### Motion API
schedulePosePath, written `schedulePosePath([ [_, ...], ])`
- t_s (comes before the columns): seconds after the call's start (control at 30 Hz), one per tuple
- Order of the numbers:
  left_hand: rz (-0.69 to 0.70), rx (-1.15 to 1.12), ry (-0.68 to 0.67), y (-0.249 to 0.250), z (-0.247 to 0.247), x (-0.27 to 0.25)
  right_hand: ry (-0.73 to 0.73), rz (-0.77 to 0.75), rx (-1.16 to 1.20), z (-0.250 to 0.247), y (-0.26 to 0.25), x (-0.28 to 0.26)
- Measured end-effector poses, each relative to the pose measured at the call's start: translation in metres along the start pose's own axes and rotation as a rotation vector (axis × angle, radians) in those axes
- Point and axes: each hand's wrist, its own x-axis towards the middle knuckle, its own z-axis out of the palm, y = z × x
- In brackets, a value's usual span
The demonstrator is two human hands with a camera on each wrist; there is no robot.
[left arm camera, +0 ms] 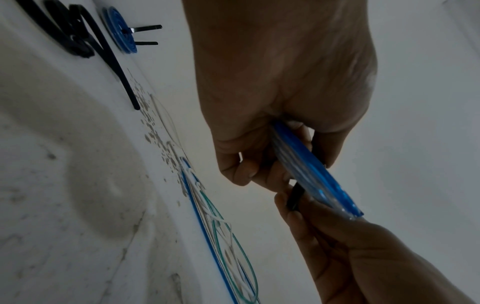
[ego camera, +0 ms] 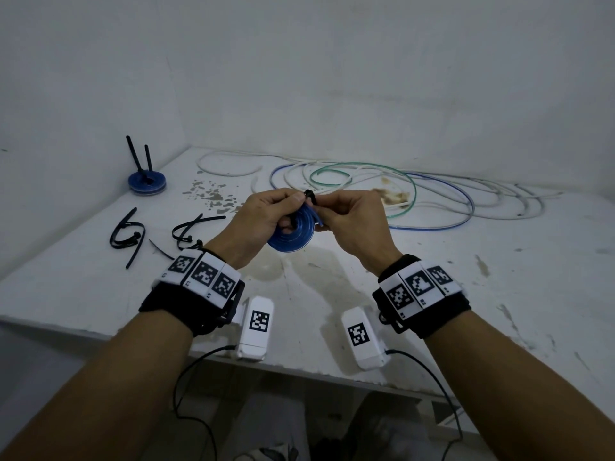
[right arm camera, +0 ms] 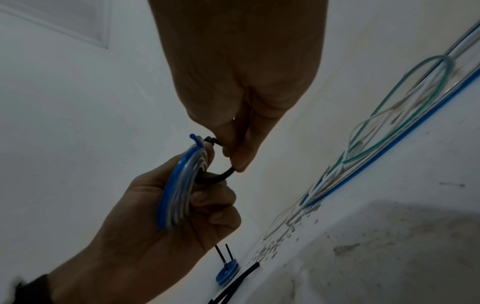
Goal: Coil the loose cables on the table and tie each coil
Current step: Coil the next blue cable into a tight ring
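A flat blue cable coil (ego camera: 294, 232) (left arm camera: 314, 170) (right arm camera: 179, 187) is held above the table's middle. My left hand (ego camera: 266, 214) (left arm camera: 259, 168) (right arm camera: 202, 203) grips it, fingers curled round its rim. A black tie (ego camera: 308, 195) (left arm camera: 294, 197) (right arm camera: 215, 176) loops through the coil. My right hand (ego camera: 336, 211) (right arm camera: 240, 156) (left arm camera: 298, 207) pinches that tie at the coil's top edge. A tangle of loose blue, green and white cables (ego camera: 399, 191) (left arm camera: 221, 236) (right arm camera: 389, 133) lies behind on the table.
A tied blue coil (ego camera: 147, 183) (left arm camera: 120, 39) (right arm camera: 227, 273) with two black tie tails upright sits at the back left corner. Several loose black ties (ego camera: 133, 236) (left arm camera: 78, 41) lie at the left. Walls bound the white stained table (ego camera: 466, 294) behind and left.
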Motion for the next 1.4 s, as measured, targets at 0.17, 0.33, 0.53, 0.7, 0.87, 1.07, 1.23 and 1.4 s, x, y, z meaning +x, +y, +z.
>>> schedulePosePath([
  [0.17,-0.011,-0.013,-0.012,0.0,0.001,0.0,-0.002,0.015,-0.004,0.001,0.0,-0.001],
  [0.33,-0.042,0.002,-0.028,0.005,0.002,0.0,0.021,-0.006,0.023,0.002,0.002,-0.004],
  [0.53,-0.075,0.002,0.0,0.004,0.0,0.0,0.033,0.042,0.06,0.004,0.004,-0.007],
  [0.7,-0.14,0.001,0.027,0.0,0.002,0.001,0.069,-0.016,0.043,0.007,0.005,-0.009],
  [0.87,-0.182,0.095,0.124,0.001,0.006,0.006,0.112,0.004,0.037,0.009,0.004,-0.01],
  [1.07,-0.133,0.195,0.012,-0.006,0.001,-0.001,-0.07,0.122,0.115,-0.002,-0.009,-0.009],
  [1.23,-0.094,0.124,0.018,-0.011,0.012,-0.005,0.021,0.177,0.034,-0.002,-0.011,0.0],
  [1.4,-0.096,0.147,0.126,-0.017,0.013,-0.005,0.091,0.08,-0.111,-0.004,-0.012,0.002],
])
